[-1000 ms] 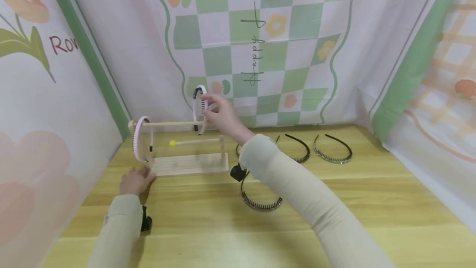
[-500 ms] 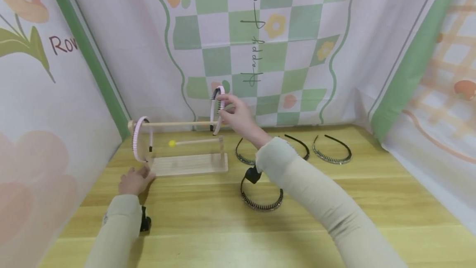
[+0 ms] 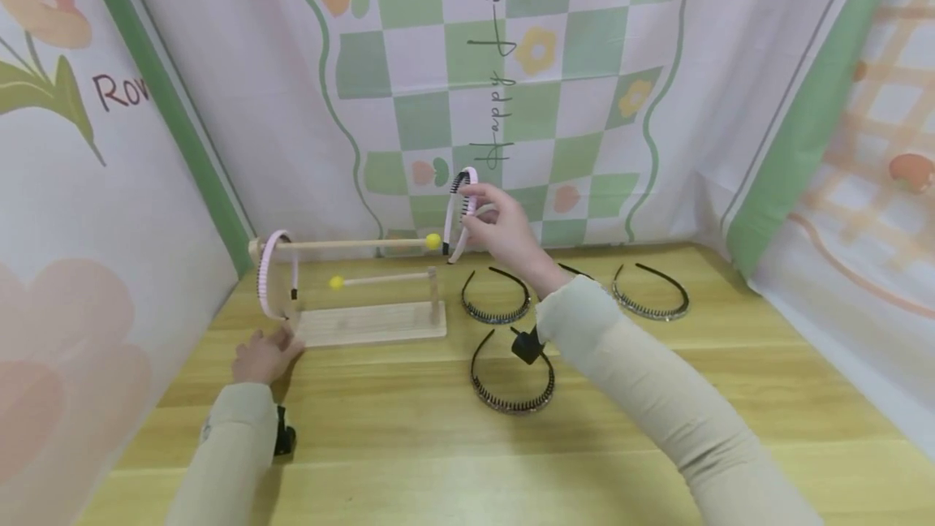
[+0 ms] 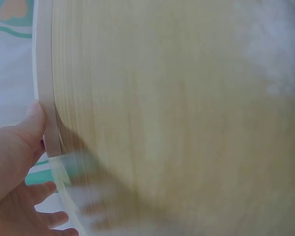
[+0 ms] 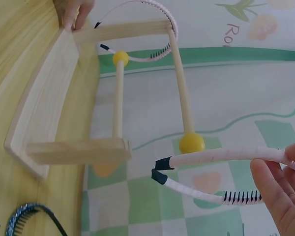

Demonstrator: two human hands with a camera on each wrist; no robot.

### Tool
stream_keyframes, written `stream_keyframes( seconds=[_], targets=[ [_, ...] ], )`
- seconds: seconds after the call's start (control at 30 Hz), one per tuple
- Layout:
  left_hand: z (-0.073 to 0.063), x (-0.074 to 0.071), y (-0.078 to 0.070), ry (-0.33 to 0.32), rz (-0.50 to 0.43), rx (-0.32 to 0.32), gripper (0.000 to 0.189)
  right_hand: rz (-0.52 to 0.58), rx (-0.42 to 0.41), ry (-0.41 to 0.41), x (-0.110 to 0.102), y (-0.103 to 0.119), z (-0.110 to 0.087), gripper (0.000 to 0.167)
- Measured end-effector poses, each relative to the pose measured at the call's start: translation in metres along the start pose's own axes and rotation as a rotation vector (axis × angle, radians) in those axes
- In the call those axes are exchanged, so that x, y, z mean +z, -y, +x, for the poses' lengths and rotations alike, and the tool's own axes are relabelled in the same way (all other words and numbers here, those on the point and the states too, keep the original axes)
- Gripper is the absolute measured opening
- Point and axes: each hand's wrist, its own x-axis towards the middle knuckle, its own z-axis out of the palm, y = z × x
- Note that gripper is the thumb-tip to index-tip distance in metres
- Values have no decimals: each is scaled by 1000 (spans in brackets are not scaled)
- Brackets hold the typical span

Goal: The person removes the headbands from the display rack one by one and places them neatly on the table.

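Note:
My right hand (image 3: pixel 504 230) pinches a pink headband (image 5: pixel 221 155) with black teeth, its ends hanging downward. The headband is just right of the yellow ball (image 3: pixel 433 242) that tips the upper bar of a wooden stand (image 3: pixel 372 323). In the right wrist view the headband's dark ends are close to that ball, and the bar does not run through it. A second pink headband (image 3: pixel 269 278) hangs at the far left of the upper bar. My left hand (image 3: pixel 264 355) holds the left end of the stand's base, thumb on its edge (image 4: pixel 46 123) and the other fingers spread.
To the right of the stand, several black headbands lie on the wooden table (image 3: pixel 409 461): one near the base (image 3: pixel 497 317), one in front (image 3: pixel 511 407), one farther right (image 3: pixel 650 313). My right arm partly hides another. Printed cloth (image 3: pixel 424 120) hangs behind.
My right hand has moved right with the pink headband, along the upper bar and past its end, so the yellow ball now shows. My left hand has stayed put on the stand.

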Motion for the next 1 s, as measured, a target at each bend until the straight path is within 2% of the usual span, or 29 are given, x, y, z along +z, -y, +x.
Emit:
stream_keyframes(
  seconds=[0.53,1.0],
  targets=[
    [3,4,4,8,-5,3,68,-89,-6,-52,-41,3,-38,44],
    [-1,2,2,10,-4,30,67,-151,-23,-111,-81,-12,-75,46]
  ],
)
